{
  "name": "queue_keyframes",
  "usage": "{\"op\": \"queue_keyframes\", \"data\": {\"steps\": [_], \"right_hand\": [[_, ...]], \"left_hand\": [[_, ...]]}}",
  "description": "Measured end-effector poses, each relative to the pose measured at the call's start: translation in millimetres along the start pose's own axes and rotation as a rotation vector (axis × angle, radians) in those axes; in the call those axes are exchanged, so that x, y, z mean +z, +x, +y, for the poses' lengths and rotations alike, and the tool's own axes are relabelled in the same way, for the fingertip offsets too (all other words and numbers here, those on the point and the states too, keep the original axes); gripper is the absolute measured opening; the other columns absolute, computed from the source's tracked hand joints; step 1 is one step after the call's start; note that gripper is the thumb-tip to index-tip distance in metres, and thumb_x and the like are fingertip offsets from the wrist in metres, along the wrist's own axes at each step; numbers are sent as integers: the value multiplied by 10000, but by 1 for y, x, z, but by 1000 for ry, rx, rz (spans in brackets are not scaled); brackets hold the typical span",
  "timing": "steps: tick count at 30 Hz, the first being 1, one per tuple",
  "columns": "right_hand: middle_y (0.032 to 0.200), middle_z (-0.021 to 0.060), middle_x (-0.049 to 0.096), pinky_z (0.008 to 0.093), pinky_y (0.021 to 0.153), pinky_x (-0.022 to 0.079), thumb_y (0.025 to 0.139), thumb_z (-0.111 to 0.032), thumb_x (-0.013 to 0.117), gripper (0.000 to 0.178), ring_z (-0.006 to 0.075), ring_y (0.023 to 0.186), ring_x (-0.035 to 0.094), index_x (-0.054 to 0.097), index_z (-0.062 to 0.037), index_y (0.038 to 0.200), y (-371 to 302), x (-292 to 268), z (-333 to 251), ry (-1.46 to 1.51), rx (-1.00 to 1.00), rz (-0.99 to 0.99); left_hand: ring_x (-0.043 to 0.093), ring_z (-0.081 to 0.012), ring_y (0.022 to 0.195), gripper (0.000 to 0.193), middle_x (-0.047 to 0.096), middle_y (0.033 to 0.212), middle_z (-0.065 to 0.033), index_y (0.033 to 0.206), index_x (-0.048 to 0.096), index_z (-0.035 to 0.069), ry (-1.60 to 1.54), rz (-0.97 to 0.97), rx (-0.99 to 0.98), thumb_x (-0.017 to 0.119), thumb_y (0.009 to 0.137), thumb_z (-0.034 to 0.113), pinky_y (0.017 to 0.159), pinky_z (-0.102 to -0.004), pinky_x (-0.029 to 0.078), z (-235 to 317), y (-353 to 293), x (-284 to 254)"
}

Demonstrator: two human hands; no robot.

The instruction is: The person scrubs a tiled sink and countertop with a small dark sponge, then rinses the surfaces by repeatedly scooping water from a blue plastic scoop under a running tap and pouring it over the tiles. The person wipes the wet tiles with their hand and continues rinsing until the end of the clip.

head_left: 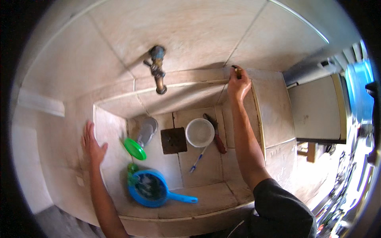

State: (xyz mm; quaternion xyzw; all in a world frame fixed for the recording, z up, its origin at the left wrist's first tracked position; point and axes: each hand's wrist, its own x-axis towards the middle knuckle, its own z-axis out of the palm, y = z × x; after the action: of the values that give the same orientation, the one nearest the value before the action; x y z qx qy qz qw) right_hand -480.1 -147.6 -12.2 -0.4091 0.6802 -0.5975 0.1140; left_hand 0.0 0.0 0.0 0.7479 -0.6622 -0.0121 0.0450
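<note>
My left hand (93, 146) rests on the left tiled rim of a basin, fingers stretched out and thumb apart, holding nothing. At the far right corner of the rim, my right hand (239, 84) is closed round a small thing with dark and yellowish parts, mostly hidden by the fingers. Inside the tiled basin (202, 194) lie a blue dipper (137, 195) with dark liquid and froth, a green round lid (135, 148), a grey rounded object (148, 130), a white round tub (200, 132), a blue-and-white toothbrush (197, 160) and a dark tool with a red handle (219, 142).
An old metal tap (158, 73) juts from the tiled wall above the basin. A dark square drain (174, 140) sits in the basin floor. Something green (132, 170) touches the dipper's edge. To the right stand a white-topped cabinet (317, 109) and a blue translucent container (360, 91).
</note>
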Motion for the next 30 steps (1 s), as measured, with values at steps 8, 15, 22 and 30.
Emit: {"op": "queue_keyframes", "data": {"steps": [8,15,22,30], "right_hand": [[783,120,638,325,666,482,743,-122,676,140,249,732,623,647,-39,852,2,26,-4,-74,-279,248],[758,101,602,345,626,473,679,-49,675,125,267,695,593,632,-59,797,1,45,-4,-176,-425,444],[722,100,587,331,570,463,668,-25,659,91,255,617,577,636,-49,753,10,41,-19,-69,-388,459],[662,109,532,354,536,424,657,19,631,85,271,602,530,593,-37,709,6,42,-23,-26,-321,452]], "left_hand": [[173,-275,1358,923,221,1457,-96,1355,249,102,-15,22,46,743,575,94,1067,-506,161,9,-1,-2],[168,-280,1358,917,210,1456,-105,1348,249,89,21,-4,57,737,573,119,1063,-505,167,7,-3,-4],[171,-282,1356,908,216,1452,-110,1335,257,80,-15,23,106,734,563,115,1060,-505,168,8,0,-4],[174,-301,1352,919,217,1451,-121,1335,258,76,19,-13,74,740,553,123,1055,-512,167,10,0,-6]]}}
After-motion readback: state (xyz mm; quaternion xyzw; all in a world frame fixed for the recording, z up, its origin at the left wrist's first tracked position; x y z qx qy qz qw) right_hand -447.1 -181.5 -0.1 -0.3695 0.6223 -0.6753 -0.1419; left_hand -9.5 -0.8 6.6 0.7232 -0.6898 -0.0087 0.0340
